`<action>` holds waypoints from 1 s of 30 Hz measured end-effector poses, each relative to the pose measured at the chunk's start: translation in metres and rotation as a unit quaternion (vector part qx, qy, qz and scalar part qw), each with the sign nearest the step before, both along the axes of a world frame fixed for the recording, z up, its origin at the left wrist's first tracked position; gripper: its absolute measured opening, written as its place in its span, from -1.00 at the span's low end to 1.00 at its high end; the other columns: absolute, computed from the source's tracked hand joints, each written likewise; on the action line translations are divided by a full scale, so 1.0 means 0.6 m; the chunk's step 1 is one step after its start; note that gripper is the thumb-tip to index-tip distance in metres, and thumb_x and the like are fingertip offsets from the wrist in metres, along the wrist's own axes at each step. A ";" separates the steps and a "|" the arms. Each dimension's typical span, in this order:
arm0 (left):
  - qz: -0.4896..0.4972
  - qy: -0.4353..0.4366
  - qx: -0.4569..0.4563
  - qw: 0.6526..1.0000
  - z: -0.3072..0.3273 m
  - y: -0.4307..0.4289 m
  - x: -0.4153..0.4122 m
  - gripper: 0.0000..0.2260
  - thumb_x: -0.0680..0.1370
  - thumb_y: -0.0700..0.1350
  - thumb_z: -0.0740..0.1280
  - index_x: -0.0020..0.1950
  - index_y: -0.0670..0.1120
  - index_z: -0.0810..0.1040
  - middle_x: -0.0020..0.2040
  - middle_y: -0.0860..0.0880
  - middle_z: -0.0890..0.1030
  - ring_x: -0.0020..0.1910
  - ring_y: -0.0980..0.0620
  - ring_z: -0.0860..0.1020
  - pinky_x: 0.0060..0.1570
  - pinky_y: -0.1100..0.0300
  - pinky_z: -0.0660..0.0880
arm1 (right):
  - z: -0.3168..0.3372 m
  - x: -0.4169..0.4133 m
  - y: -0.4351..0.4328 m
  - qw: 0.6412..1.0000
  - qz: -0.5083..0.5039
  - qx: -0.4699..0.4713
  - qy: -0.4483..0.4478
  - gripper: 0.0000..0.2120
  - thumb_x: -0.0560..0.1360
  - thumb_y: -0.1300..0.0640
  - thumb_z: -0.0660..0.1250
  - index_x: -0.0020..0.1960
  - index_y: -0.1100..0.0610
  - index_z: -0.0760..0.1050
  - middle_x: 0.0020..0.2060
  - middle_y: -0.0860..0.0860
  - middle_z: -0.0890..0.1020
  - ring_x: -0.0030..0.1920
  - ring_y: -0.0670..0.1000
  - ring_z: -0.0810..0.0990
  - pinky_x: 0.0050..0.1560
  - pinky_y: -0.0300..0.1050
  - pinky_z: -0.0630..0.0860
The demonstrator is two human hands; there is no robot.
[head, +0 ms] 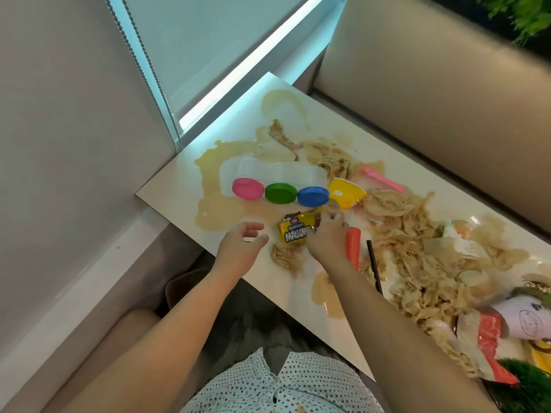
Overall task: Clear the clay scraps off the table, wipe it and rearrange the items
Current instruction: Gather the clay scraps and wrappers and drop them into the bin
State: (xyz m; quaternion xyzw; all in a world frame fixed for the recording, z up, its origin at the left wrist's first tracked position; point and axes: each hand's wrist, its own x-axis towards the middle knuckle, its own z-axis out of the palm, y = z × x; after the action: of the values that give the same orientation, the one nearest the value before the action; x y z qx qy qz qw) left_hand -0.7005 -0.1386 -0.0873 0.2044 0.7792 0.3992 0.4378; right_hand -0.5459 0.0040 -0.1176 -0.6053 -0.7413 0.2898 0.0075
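Beige clay scraps point(414, 245) and smears cover much of the white table point(167, 186). My right hand point(326, 236) pinches the right end of a yellow Choco Mallows wrapper point(295, 231) lying near the table's front edge. My left hand point(241, 248) hovers just left of the wrapper, fingers loosely spread, holding nothing. A small clump of clay point(286, 257) lies below the wrapper. Three clay tubs with pink point(248, 188), green point(281, 193) and blue point(313, 195) lids stand in a row behind it, and a yellow tub point(347, 193) lies tipped beside them.
An orange-handled tool point(353, 244) and a dark stick point(374, 263) lie right of my right hand. A pink tool point(381, 177) sits farther back. A cup and red-and-white packaging point(492, 338) crowd the right end. A beige bench point(447, 84) runs behind the table.
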 end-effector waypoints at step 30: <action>-0.054 0.216 0.000 0.975 0.044 0.032 0.052 -0.40 0.56 0.05 0.47 0.55 0.22 0.32 0.29 -0.02 0.30 0.22 0.05 0.38 0.20 0.23 0.37 | 0.045 0.061 0.020 0.976 0.079 0.012 0.204 -0.75 0.53 0.23 0.42 0.18 0.02 0.55 0.13 0.00 0.49 0.02 -0.02 0.51 0.03 -0.18 0.48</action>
State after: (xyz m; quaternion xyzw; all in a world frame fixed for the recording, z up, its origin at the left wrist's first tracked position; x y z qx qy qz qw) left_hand -0.6693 -0.1194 -0.0608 0.3275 0.8431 0.3219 0.2798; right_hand -0.5096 0.0157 -0.0906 -0.4723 -0.7734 0.3979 0.1434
